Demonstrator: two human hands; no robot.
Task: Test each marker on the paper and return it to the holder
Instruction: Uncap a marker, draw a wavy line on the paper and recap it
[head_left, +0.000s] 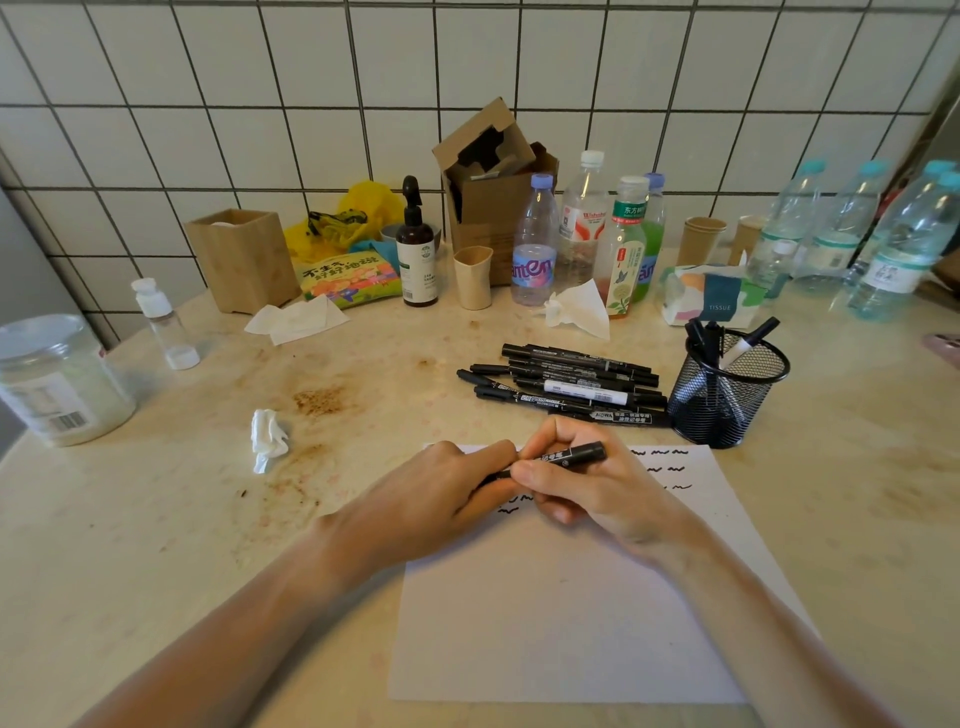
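Both hands meet over the top of a white paper (566, 613) that carries short black squiggles along its upper edge. My right hand (597, 483) grips a black marker (576, 455) by its barrel, lying nearly level. My left hand (441, 499) pinches the marker's left end, which its fingers hide, so I cannot tell whether the cap is on or off. A pile of several black markers (566, 387) lies just beyond the paper. To the right stands a black mesh holder (727, 387) with a few markers upright in it.
Bottles (535, 249), paper cups (472, 278), a cardboard box (493, 192), a tissue pack (711, 299) and a wooden box (241, 257) line the tiled wall. A crumpled tissue (267, 439) lies left of the paper. A plastic jar (57, 379) stands at the far left.
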